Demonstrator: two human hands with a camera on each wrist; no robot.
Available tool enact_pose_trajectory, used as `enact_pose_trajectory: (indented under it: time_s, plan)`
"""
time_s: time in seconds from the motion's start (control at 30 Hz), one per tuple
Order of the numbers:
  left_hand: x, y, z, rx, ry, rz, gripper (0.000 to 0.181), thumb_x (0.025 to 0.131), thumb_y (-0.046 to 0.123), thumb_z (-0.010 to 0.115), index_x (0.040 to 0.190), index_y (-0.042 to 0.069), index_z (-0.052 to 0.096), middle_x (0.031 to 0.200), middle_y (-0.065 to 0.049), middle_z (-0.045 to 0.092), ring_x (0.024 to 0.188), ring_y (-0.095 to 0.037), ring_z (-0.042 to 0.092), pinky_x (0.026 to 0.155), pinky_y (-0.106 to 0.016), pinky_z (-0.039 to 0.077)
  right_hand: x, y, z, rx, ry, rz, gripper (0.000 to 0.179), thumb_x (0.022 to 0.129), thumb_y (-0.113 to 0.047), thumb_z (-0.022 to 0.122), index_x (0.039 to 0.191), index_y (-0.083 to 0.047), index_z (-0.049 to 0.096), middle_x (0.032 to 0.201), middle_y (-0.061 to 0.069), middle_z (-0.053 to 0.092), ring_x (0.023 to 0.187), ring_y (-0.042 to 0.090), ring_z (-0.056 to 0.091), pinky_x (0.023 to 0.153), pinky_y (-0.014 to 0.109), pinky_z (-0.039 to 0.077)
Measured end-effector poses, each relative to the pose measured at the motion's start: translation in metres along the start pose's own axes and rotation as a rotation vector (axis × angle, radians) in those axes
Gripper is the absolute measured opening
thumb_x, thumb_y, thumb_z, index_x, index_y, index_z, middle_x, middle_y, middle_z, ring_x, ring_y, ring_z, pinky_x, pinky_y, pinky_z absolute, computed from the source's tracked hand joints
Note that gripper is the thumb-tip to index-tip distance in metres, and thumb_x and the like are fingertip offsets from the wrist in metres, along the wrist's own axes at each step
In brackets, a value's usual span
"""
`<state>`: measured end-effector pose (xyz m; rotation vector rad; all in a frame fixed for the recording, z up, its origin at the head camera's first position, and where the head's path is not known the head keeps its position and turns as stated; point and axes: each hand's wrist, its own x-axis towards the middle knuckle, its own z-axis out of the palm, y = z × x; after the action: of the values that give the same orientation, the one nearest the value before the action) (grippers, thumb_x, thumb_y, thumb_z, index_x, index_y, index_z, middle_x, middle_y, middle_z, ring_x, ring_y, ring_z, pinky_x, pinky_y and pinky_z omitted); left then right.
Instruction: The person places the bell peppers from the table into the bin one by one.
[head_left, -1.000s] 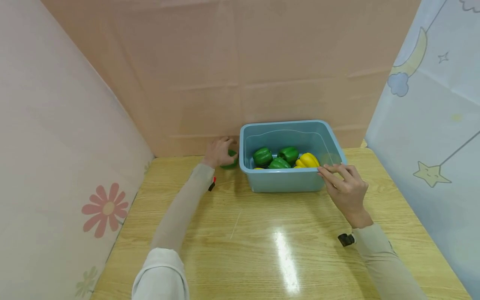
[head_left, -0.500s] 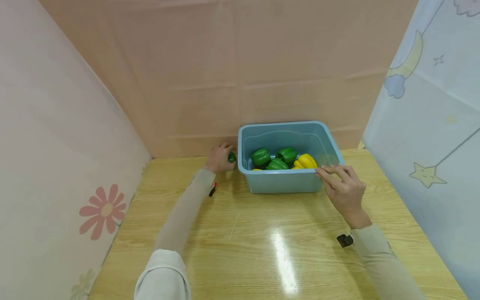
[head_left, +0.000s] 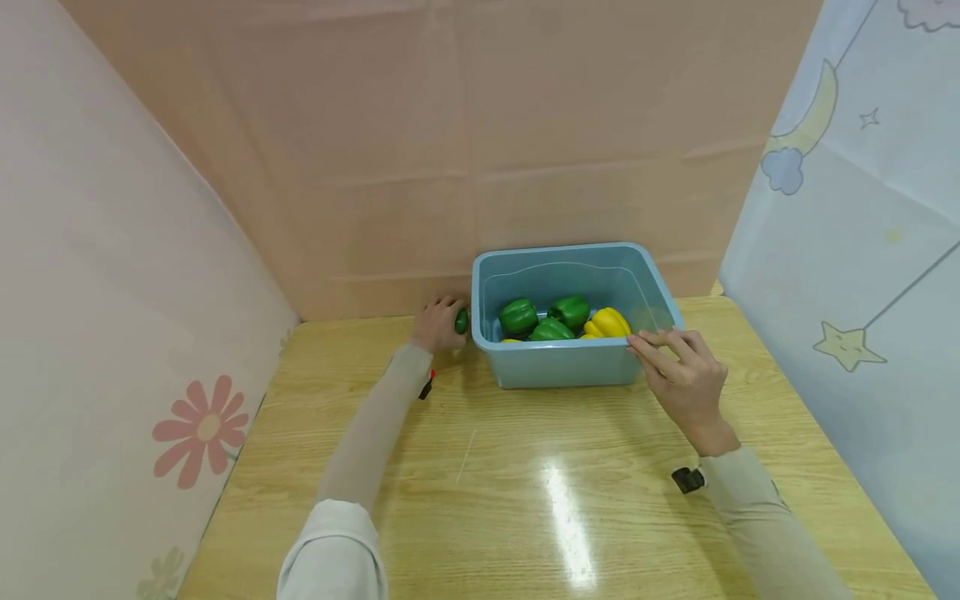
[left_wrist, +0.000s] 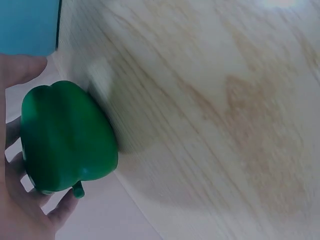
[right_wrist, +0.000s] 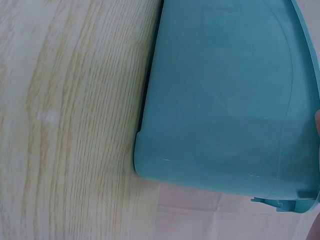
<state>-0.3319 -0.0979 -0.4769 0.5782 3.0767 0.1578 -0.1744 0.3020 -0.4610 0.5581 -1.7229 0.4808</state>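
A green bell pepper (left_wrist: 70, 137) sits on the table left of a blue plastic bin (head_left: 562, 363). My left hand (head_left: 437, 323) is curled round this pepper; in the left wrist view the fingers lie behind it and the thumb is on the bin side. Only a sliver of the pepper shows in the head view. At the bin's front right corner, my right hand (head_left: 686, 379) pinches the rim. Inside the bin lie several peppers, among them a green bell pepper (head_left: 518, 317) and a yellow bell pepper (head_left: 609, 322); the front wall hides parts of them.
The wooden table (head_left: 420, 517) runs up to a brown covered back wall (head_left: 375, 167). Side walls stand at left, with a flower print (head_left: 208, 427), and at right, with moon and star prints. The bin is close to the back wall.
The fingers of my left hand have closed in round the green bell pepper beside the bin. My right hand keeps its hold on the rim. The head view has shifted slightly.
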Motion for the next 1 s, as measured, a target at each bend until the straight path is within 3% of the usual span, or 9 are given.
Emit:
enact_pose_trajectory:
  time_s: [0.1, 0.27, 0.37, 0.53, 0.7, 0.87, 1.0]
  plan:
    - [-0.0005, 0.0001, 0.0030, -0.005, -0.015, -0.003, 0.065, 0.095, 0.039, 0.072, 0.155, 0.018, 0.055, 0.162, -0.010, 0.051, 0.153, -0.037, 0.040, 0.117, -0.060, 0.043, 0.0018, -0.0012, 0.0004, 0.002, 0.004, 0.001, 0.012, 0.090, -0.020, 0.087, 0.095, -0.009, 0.088, 0.088, 0.012, 0.080, 0.074, 0.040, 0.068, 0.035, 0.045, 0.037]
    - [-0.0017, 0.0014, 0.0054, 0.009, -0.031, 0.007, 0.063, 0.095, 0.038, 0.073, 0.152, 0.017, 0.058, 0.161, -0.010, 0.053, 0.154, -0.038, 0.040, 0.116, -0.060, 0.045, 0.0029, -0.0019, 0.0001, 0.002, 0.002, -0.003, 0.013, 0.083, -0.011, 0.091, 0.095, -0.009, 0.087, 0.088, 0.012, 0.080, 0.074, 0.041, 0.067, 0.035, 0.045, 0.036]
    - [-0.0021, 0.0026, 0.0051, 0.019, -0.037, -0.003, 0.060, 0.095, 0.038, 0.075, 0.150, 0.017, 0.060, 0.160, -0.010, 0.053, 0.151, -0.038, 0.044, 0.113, -0.060, 0.048, 0.0033, -0.0017, 0.0004, 0.000, -0.001, -0.003, 0.010, 0.086, -0.013, 0.089, 0.095, -0.009, 0.087, 0.088, 0.012, 0.079, 0.073, 0.041, 0.067, 0.035, 0.046, 0.036]
    - [0.0000, 0.0032, 0.0052, 0.039, -0.056, -0.012, 0.057, 0.090, 0.032, 0.079, 0.144, 0.019, 0.063, 0.146, -0.009, 0.060, 0.123, -0.033, 0.062, 0.097, -0.051, 0.057, 0.0027, -0.0010, 0.0002, 0.001, -0.008, 0.005, 0.011, 0.087, -0.015, 0.089, 0.096, -0.010, 0.088, 0.089, 0.011, 0.079, 0.074, 0.041, 0.067, 0.033, 0.044, 0.033]
    - [0.0023, 0.0005, 0.0070, 0.053, -0.065, 0.006, 0.053, 0.087, 0.030, 0.080, 0.136, 0.018, 0.066, 0.127, -0.008, 0.067, 0.098, -0.028, 0.064, 0.081, -0.043, 0.058, 0.0012, -0.0007, 0.0002, -0.009, -0.011, 0.000, 0.016, 0.080, -0.009, 0.092, 0.096, -0.009, 0.088, 0.088, 0.011, 0.079, 0.072, 0.040, 0.066, 0.033, 0.040, 0.030]
    - [0.0023, -0.0008, 0.0069, 0.082, -0.063, 0.036, 0.046, 0.086, 0.030, 0.082, 0.127, 0.016, 0.067, 0.113, -0.007, 0.069, 0.090, -0.025, 0.063, 0.076, -0.041, 0.057, 0.0001, -0.0001, 0.0011, -0.011, -0.005, 0.001, 0.014, 0.083, -0.011, 0.091, 0.096, -0.011, 0.088, 0.089, 0.010, 0.079, 0.072, 0.040, 0.066, 0.033, 0.039, 0.029]
    - [0.0008, -0.0014, 0.0078, 0.120, -0.058, 0.056, 0.041, 0.089, 0.029, 0.079, 0.126, 0.018, 0.066, 0.116, -0.006, 0.069, 0.090, -0.024, 0.063, 0.076, -0.041, 0.057, -0.0005, 0.0006, 0.0021, -0.009, -0.004, 0.002, 0.013, 0.085, -0.012, 0.090, 0.097, -0.012, 0.088, 0.089, 0.010, 0.079, 0.073, 0.040, 0.067, 0.033, 0.039, 0.029]
